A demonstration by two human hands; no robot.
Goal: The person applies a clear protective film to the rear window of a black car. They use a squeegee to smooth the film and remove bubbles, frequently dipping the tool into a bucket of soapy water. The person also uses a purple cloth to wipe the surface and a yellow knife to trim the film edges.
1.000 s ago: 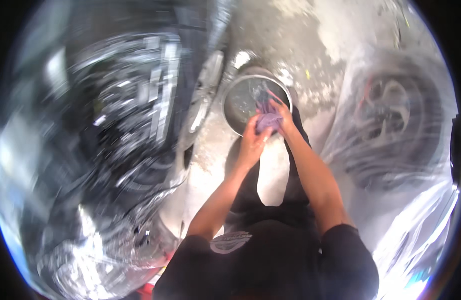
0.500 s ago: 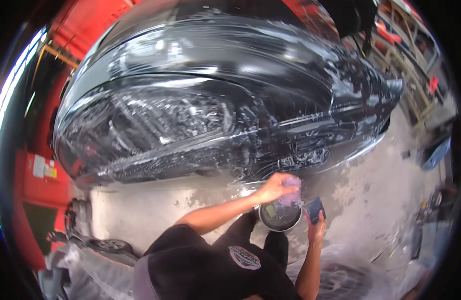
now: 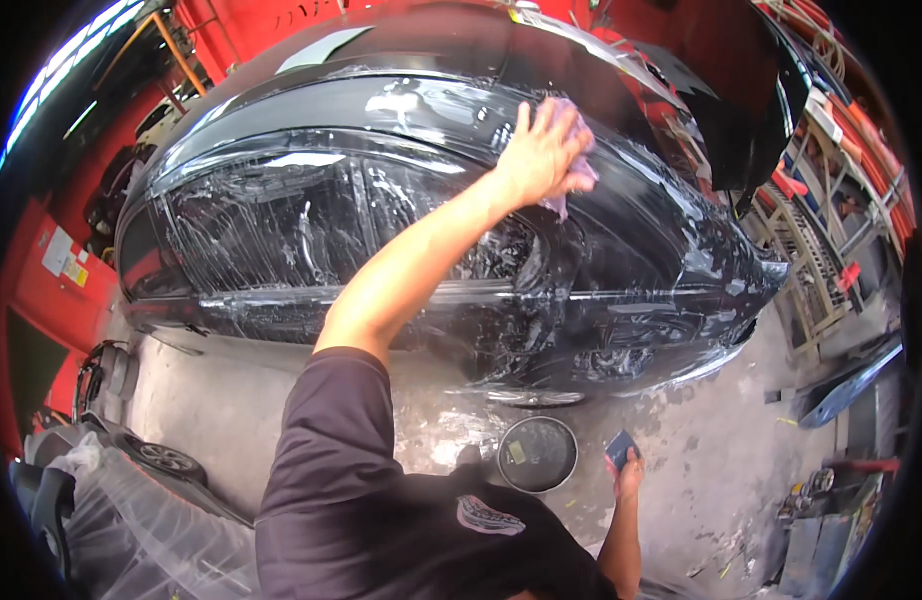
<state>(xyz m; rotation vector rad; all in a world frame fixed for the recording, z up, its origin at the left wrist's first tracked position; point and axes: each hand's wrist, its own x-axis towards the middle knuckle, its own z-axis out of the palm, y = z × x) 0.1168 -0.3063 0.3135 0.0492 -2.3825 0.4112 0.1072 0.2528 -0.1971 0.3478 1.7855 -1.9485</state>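
My left hand [image 3: 537, 155] is stretched far forward, its fingers bent over a wet purple cloth [image 3: 583, 145] pressed to the upper body of a black car [image 3: 631, 235]. Streaks of whitish suds and water cover the car's side panels and windows. Low at the right, my right hand [image 3: 629, 474] grips a flat, dark blue rectangular pad [image 3: 621, 447], held away from the car. Between me and the car a round bucket [image 3: 575, 462] stands on the floor. Dark liquid fills it, with a small yellowish-green block [image 3: 518, 452] inside.
Wet concrete floor [image 3: 671, 430] runs along the car. A wheel [image 3: 166, 457] and plastic sheeting [image 3: 151, 520] lie at the lower left. Metal racks [image 3: 806, 260] stand at the right, with a blue panel [image 3: 851, 388] near them. Red walls [image 3: 56, 290] rise at the left.
My left hand has moved with the purple cloth from above the bucket, up and forward onto the car. My right hand still has the pad, now lower in view. The view has shifted.
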